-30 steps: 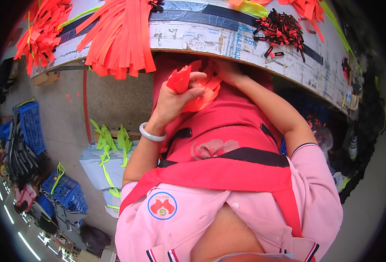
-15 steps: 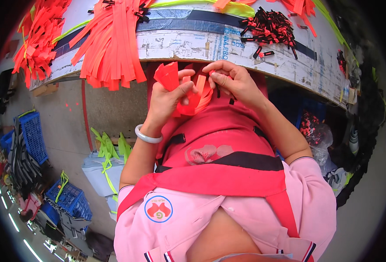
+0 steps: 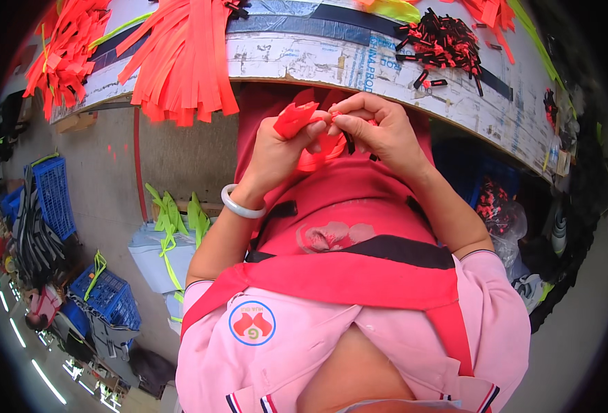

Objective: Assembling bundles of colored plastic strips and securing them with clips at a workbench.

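Note:
My left hand (image 3: pixel 281 148) is closed around a bunch of orange-red fabric strips (image 3: pixel 296 118), whose ends stick out above the thumb and hang below the palm. Close against it, my right hand (image 3: pixel 380 131) pinches small black-and-red fabric tabs (image 3: pixel 349 142); a couple of black ends poke out under its fingers. Both sets of fingertips meet over my red apron (image 3: pixel 345 189), just before the table edge. What lies exactly between the fingertips is too small to make out.
On the worn white table (image 3: pixel 297 62) lie a thick bundle of orange-red strips (image 3: pixel 183 62), another at far left (image 3: pixel 63 62), and a heap of black-and-red tabs (image 3: pixel 441 45). Blue crates (image 3: pixel 108 296) and yellow-green strips (image 3: pixel 170 210) are on the left. A clear plastic bag (image 3: pixel 503 220) sits under the table's right side.
My left hand has moved right with the strips, and the fingertips of both hands have come together. The gap between the hands has closed.

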Demonstrator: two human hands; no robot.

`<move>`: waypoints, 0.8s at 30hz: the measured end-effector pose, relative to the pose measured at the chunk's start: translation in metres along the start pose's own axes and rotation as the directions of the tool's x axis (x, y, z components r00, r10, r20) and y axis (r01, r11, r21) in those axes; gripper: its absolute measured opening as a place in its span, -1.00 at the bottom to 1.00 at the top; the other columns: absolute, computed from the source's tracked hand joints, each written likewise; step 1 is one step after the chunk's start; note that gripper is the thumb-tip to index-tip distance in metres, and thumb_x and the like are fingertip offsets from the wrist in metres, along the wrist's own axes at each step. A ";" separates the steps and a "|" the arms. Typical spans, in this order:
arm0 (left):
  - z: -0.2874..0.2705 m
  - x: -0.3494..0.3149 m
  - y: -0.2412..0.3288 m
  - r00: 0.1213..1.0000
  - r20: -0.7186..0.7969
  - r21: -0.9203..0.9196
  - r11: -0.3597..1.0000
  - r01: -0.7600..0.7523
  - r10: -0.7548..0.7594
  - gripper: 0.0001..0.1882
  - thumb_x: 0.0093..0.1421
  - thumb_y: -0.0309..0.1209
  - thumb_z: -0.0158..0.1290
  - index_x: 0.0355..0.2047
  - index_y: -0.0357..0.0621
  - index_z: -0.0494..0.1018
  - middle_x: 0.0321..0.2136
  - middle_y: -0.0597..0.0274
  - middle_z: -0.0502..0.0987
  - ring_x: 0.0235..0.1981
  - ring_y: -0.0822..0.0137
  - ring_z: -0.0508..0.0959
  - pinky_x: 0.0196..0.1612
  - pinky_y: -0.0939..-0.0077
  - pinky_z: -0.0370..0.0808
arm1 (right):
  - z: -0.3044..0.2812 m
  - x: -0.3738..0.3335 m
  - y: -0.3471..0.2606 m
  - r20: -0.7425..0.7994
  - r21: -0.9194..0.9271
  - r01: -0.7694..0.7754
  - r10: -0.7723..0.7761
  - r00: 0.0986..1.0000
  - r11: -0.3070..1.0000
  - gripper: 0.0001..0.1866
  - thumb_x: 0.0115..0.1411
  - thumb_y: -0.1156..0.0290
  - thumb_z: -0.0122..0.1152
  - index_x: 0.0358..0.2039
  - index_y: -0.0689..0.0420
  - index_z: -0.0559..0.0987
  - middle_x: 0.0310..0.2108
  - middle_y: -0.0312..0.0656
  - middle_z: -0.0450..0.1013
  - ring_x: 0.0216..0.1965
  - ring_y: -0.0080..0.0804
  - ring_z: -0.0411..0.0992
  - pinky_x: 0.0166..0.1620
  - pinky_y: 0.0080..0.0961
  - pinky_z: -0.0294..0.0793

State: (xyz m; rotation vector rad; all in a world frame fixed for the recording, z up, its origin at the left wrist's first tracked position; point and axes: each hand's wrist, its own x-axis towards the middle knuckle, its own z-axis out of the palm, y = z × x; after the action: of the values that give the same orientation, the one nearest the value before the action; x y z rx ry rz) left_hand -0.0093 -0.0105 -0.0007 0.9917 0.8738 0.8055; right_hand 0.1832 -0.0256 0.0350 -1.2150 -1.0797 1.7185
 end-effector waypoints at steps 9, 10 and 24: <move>-0.002 -0.005 0.006 0.998 -0.018 0.170 0.984 -0.059 0.063 -0.86 0.21 -0.53 0.08 -0.24 -0.29 0.56 -0.40 0.27 0.60 -0.41 0.52 0.53 -0.31 0.62 0.47 | 0.005 0.005 0.009 -0.033 -0.022 0.019 -0.019 0.999 1.000 -0.79 0.27 0.40 0.12 -0.18 0.27 0.55 -0.43 -0.26 0.54 -0.51 -0.73 0.39 -0.49 -0.80 0.34; -0.003 -0.005 0.005 0.998 -0.024 0.169 0.984 -0.059 0.064 -0.86 0.21 -0.53 0.08 -0.24 -0.29 0.56 -0.40 0.27 0.60 -0.41 0.52 0.53 -0.31 0.62 0.47 | 0.006 0.005 0.008 -0.037 -0.031 0.008 -0.010 0.999 0.999 -0.78 0.27 0.39 0.12 -0.18 0.27 0.55 -0.44 -0.26 0.54 -0.51 -0.73 0.38 -0.49 -0.80 0.33; -0.003 -0.005 -0.001 0.982 0.072 0.314 0.930 -0.190 0.176 -0.91 0.20 -0.55 0.05 -0.32 -0.29 0.54 -0.45 0.25 0.61 -0.39 0.48 0.55 -0.28 0.60 0.47 | 0.001 0.012 0.010 0.058 0.069 -0.176 0.172 0.983 0.982 -0.83 0.26 0.36 0.15 -0.32 0.21 0.45 -0.54 -0.32 0.49 -0.64 -0.76 0.25 -0.59 -0.79 0.20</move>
State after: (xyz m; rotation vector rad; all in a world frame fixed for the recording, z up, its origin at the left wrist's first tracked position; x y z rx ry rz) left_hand -0.0142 -0.0138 -0.0016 1.3890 0.9011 0.8107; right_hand 0.1777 -0.0181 0.0220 -1.2558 -0.9538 1.9150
